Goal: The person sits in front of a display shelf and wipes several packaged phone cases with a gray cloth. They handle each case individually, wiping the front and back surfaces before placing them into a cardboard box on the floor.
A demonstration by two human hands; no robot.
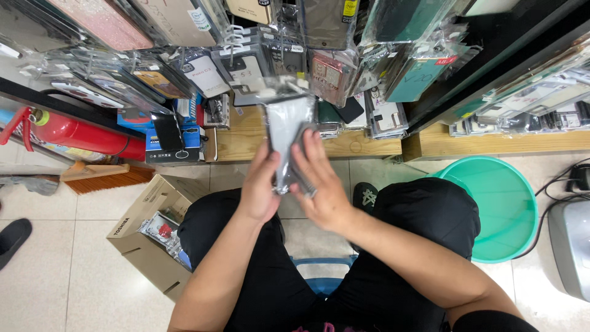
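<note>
I sit with black trousers over a tiled floor. Both hands hold one clear plastic packet with a grey phone case inside, upright in front of me. My left hand grips its left edge and lower part. My right hand lies along the packet's right side, fingers spread up its face. The packet's top reaches the hanging rows of packaged phone cases on the wall display.
A wooden shelf edge runs under the display. A green plastic basin stands at right, a grey device beyond it. An open cardboard box with packets sits at left, plus a red fire extinguisher and a broom.
</note>
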